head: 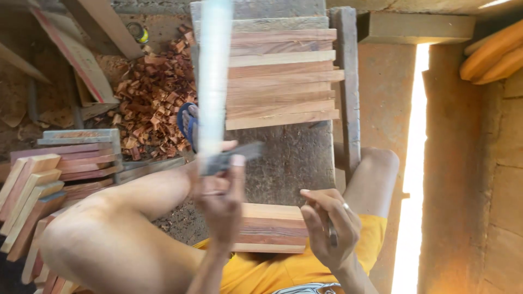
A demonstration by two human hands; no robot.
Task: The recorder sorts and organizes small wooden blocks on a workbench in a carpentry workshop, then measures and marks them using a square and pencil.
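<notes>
- The left hand has its fingers wrapped round the dark handle of a long pale blade, a saw-like tool blurred by motion; the blade stands up and away from the fingers.
- The right hand has its fingers curled narrow around a small dark thing, too hidden to tell its kind; a ring shows on one finger.
- Between the two hands, just below the fingers, lies a short stack of reddish wood strips, against the person's yellow shorts.
- Beyond the fingers, on the grey tabletop, a row of wood slats lies side by side.
- Left of the left fingers, past the bare knee, sits a pile of reddish wood chips on the floor, with stacked wood pieces nearer.
</notes>
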